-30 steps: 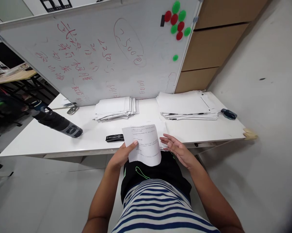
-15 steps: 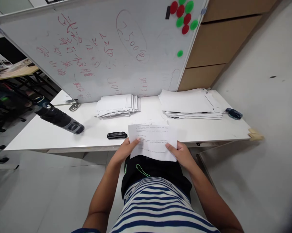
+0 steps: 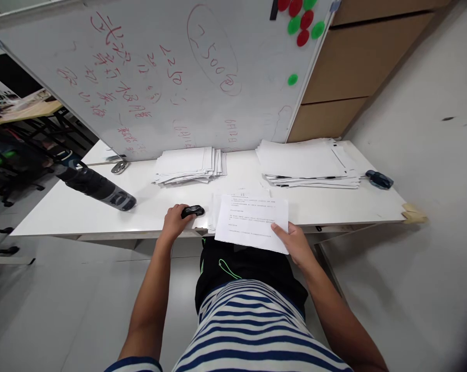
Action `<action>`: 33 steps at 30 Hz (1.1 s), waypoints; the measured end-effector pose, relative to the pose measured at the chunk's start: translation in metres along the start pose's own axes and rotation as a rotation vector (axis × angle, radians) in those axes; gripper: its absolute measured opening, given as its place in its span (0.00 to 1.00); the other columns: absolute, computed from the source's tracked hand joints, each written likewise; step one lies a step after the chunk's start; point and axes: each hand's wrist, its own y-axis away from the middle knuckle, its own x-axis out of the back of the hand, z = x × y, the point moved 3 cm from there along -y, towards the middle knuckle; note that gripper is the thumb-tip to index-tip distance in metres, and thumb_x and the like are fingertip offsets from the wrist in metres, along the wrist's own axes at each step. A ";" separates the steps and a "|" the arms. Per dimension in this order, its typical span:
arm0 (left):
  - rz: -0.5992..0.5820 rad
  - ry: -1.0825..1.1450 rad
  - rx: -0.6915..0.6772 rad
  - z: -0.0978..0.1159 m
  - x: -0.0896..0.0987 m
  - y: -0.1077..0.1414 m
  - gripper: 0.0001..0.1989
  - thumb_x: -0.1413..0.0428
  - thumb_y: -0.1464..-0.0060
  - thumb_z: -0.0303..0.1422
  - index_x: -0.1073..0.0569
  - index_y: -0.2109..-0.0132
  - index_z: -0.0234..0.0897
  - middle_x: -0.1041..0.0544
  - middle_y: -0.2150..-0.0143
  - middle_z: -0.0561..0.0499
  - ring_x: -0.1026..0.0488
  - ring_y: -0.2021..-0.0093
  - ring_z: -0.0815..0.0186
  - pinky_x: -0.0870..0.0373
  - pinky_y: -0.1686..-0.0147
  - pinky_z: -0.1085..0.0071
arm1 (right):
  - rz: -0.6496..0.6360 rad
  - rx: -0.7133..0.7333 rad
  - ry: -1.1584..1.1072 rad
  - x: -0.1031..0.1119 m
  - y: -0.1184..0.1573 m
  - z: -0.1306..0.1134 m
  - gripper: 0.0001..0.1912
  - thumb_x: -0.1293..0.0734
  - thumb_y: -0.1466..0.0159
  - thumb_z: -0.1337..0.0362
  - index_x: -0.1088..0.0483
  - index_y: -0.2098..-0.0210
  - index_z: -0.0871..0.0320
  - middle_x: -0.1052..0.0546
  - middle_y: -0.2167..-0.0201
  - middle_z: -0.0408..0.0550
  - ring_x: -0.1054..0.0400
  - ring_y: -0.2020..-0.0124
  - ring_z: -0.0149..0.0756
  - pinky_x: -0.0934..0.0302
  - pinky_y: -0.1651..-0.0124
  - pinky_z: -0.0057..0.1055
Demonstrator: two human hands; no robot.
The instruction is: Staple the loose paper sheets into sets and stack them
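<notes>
My left hand (image 3: 174,222) is closed around the rear end of a black stapler (image 3: 194,210) near the desk's front edge. Between thumb and fingers, my right hand (image 3: 296,243) grips printed paper (image 3: 252,225) by its right side. The paper hangs over the front edge, just above my lap, slightly tilted. Beneath it, part of another printed sheet (image 3: 213,213) shows on the desk. Whether I hold one sheet or more, I cannot tell.
On the white desk (image 3: 78,214) lie a left paper stack (image 3: 184,164) and a larger right stack (image 3: 301,159). A dark bottle (image 3: 101,189) stands left, near a grey mouse-like object (image 3: 119,167). A dark blue object (image 3: 379,179) lies far right. Behind rises a whiteboard (image 3: 252,103).
My left hand has let go of the paper, moved left and closed on the stapler. The paper, now in my right hand alone, has shifted slightly right and tilted.
</notes>
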 end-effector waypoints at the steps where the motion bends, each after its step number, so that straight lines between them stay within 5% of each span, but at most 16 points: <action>1: 0.023 0.023 -0.013 -0.003 -0.001 -0.001 0.18 0.44 0.46 0.43 0.26 0.51 0.41 0.24 0.53 0.44 0.31 0.51 0.53 0.35 0.52 0.60 | 0.002 -0.004 -0.006 0.000 0.001 0.002 0.25 0.28 0.42 0.48 0.24 0.51 0.56 0.21 0.49 0.52 0.27 0.47 0.53 0.33 0.43 0.50; 14: -0.005 0.308 0.020 0.002 -0.002 0.014 0.19 0.41 0.49 0.46 0.31 0.56 0.38 0.27 0.57 0.46 0.29 0.58 0.59 0.34 0.63 0.66 | -0.185 -0.052 0.062 -0.040 -0.001 -0.006 0.24 0.29 0.41 0.48 0.24 0.51 0.55 0.20 0.50 0.52 0.26 0.48 0.52 0.33 0.44 0.49; 24: -0.072 0.128 -0.072 0.009 -0.004 0.012 0.16 0.42 0.48 0.39 0.29 0.53 0.39 0.25 0.55 0.44 0.30 0.54 0.54 0.34 0.58 0.62 | -0.254 -0.018 0.165 -0.069 -0.005 -0.004 0.24 0.31 0.40 0.48 0.24 0.49 0.54 0.20 0.50 0.51 0.25 0.50 0.51 0.31 0.48 0.47; 28: -0.200 0.087 -0.054 0.010 0.012 0.011 0.23 0.38 0.54 0.38 0.28 0.50 0.41 0.25 0.50 0.44 0.30 0.49 0.51 0.34 0.53 0.60 | -0.241 0.021 0.175 -0.071 -0.005 -0.004 0.23 0.32 0.39 0.48 0.25 0.49 0.53 0.21 0.49 0.50 0.26 0.48 0.49 0.32 0.46 0.45; 33: -0.282 0.286 0.046 0.020 0.041 0.003 0.27 0.44 0.48 0.52 0.29 0.44 0.47 0.28 0.41 0.46 0.30 0.45 0.50 0.30 0.55 0.63 | -0.251 0.021 0.184 -0.072 -0.002 -0.008 0.23 0.33 0.38 0.49 0.26 0.48 0.54 0.21 0.48 0.50 0.27 0.47 0.49 0.32 0.46 0.44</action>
